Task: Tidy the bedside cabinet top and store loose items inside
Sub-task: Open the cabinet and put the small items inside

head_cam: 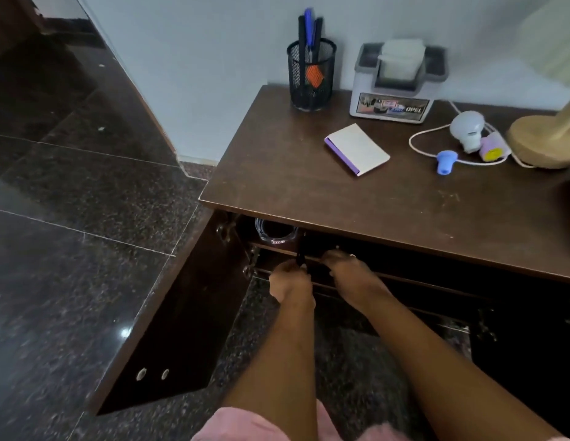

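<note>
At the lower left of the frame, one cabinet door (169, 313) is hanging wide open, giving the arms room to reach in. Two round fittings are showing on its inner face. Just right of the hinges, one glass jar (275, 232) is sitting on the upper shelf inside.

In the centre, the left hand (291, 283) is pinching a slim dark item (300, 260) at the shelf edge, probably to stow it. The right hand (350, 272) is reaching in beside it with curled fingers, but the dark is hiding whether it is gripping anything.

Above, on the cabinet top (277, 173), one mesh pen cup (310, 74) is standing at the back. To its right are lying one notepad (357, 149), one grey box (396, 87), one blue cap (446, 160), one bulb (467, 128), one pink roll (493, 149) and one lamp base (541, 141). The small pieces are lying clustered by the lamp, apparently awaiting storage.
</note>
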`<state>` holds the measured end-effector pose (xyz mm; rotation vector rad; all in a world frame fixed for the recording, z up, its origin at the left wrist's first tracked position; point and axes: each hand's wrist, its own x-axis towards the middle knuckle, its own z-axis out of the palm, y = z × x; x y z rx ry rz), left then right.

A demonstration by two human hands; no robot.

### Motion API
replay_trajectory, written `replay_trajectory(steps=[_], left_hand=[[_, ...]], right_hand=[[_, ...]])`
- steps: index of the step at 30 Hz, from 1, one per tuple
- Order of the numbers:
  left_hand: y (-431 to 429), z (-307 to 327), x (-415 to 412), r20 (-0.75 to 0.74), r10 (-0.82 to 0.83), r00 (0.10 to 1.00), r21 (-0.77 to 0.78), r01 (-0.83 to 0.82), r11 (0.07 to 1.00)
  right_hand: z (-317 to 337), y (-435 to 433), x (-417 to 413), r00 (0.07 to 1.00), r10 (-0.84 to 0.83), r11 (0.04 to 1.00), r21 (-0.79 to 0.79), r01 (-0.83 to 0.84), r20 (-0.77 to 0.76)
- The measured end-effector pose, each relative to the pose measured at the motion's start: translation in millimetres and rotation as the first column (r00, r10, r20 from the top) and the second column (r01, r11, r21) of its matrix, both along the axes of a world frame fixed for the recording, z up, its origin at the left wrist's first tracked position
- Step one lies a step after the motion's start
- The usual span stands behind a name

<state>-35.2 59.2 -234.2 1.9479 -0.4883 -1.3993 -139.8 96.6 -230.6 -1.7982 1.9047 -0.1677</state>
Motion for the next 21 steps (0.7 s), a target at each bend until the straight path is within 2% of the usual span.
replay_trajectory(steps=[2, 4, 9, 13, 16, 21], left_hand=[[-6.9, -9.5, -9.2, 0.034, -0.048, 0.998, -0.017, 0.049, 0.999], [-12.1, -15.5, -18.2, -0.008, -0.087, 0.996, -0.035, 0.087, 0.996], [-15.9, -15.5, -23.9, -0.038, -0.045, 0.998, -0.056, 0.043, 0.998], [-8.2, -3.5, -16.7, -0.086, -0.054, 0.995, -0.057, 0.049, 0.997], [-3.3, 10.5, -7.0, -0.147, 0.012, 0.989, -0.033, -0.018, 0.999], [10.9, 43.1, 8.4, -0.103, -0.033, 0.994, -0.056, 0.027, 0.998]], right_hand=[[-10.1, -6.7, -11.6, 1.000, -0.030, 1.000, -0.002, 0.030, 0.003], [-17.6, -12.1, -20.1, 0.999, -0.052, 0.999, 0.002, 0.052, 0.002], [-18.8, -23.4, -23.6, 0.999, -0.029, 0.998, 0.064, 0.028, 0.013], [-11.2, -16.3, -20.4, 0.999, 0.045, 0.994, 0.104, -0.046, 0.009], [-0.1, -3.9, -17.1, 0.999, 0.044, 0.994, 0.096, -0.045, 0.004], [32.7, 21.7, -9.1, 1.000, -0.004, 0.996, 0.089, 0.003, 0.017]])
